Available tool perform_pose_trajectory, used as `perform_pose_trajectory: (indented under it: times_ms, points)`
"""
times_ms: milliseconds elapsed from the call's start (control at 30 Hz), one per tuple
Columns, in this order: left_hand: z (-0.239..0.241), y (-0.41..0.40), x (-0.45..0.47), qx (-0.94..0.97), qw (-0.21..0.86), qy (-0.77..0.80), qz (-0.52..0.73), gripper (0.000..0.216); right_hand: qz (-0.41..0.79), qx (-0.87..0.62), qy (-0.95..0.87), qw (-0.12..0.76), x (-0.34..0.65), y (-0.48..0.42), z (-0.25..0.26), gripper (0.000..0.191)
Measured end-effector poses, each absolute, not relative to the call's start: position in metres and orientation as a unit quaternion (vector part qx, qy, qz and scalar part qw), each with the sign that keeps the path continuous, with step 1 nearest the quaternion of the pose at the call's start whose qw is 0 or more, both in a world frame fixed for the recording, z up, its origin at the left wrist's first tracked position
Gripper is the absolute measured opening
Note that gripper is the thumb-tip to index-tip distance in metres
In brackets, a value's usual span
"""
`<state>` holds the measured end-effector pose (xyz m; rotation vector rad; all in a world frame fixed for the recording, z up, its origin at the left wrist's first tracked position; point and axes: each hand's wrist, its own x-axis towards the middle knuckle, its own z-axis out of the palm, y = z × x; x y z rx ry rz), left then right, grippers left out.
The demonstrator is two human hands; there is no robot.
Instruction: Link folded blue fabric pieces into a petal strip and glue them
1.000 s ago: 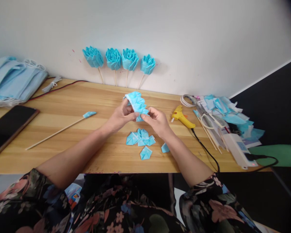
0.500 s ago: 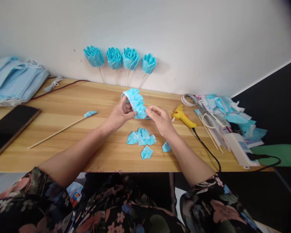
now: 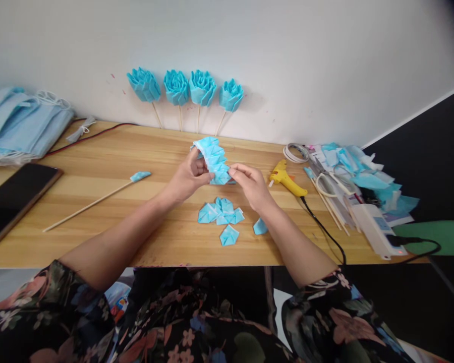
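Note:
A curved strip of overlapping folded blue petals [image 3: 214,156] is raised above the table. My left hand [image 3: 191,176] grips its left side, thumb in front and fingers behind. At the strip's lower right end, the thumb and fingertips of my right hand [image 3: 249,184] pinch the edge of a petal. Several loose folded petals [image 3: 221,210] lie just below, with a single petal [image 3: 229,235] nearer the front edge. Another petal [image 3: 260,227] is partly covered by my right forearm. To the left lies a wooden stick [image 3: 94,203] with a small blue bud at its tip.
Several blue flowers on sticks [image 3: 202,88] lean against the wall. Face masks [image 3: 22,123] and a phone [image 3: 20,199] lie at left. At right are a yellow glue gun [image 3: 287,179], tape [image 3: 295,153], scissors [image 3: 335,185], blue scraps [image 3: 366,171] and a power strip [image 3: 376,232].
Both hands stay almost still around the petal strip. The view has shifted slightly, and my right fingertips keep their pinch at the strip's end.

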<state>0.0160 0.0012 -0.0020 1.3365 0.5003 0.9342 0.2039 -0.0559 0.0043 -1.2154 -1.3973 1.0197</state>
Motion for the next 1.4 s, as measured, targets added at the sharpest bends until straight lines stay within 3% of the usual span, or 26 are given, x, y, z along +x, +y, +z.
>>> perform_pose_trajectory:
  times_ms: [300, 500, 733, 1000, 1400]
  points:
    - [-0.003, -0.003, 0.019, 0.593, 0.666, 0.210, 0.401, 0.079, 0.420, -0.511, -0.595, 0.457, 0.196, -0.057, 0.005, 0.040]
    - [-0.001, -0.003, 0.014, 0.587, 0.678, 0.204, 0.394, 0.060, 0.404, -0.510, -0.599, 0.467, 0.197, -0.058, 0.004, 0.032]
    - [-0.001, -0.001, 0.016, 0.592, 0.671, 0.220, 0.389, 0.072, 0.386, -0.511, -0.613, 0.463, 0.200, -0.056, -0.001, 0.031]
    - [0.001, 0.001, 0.012, 0.582, 0.661, 0.234, 0.411, 0.073, 0.402, -0.513, -0.579, 0.490, 0.205, -0.053, 0.001, 0.044]
    - [-0.002, 0.001, 0.014, 0.578, 0.670, 0.236, 0.401, 0.069, 0.386, -0.524, -0.590, 0.478, 0.209, -0.055, -0.002, 0.036]
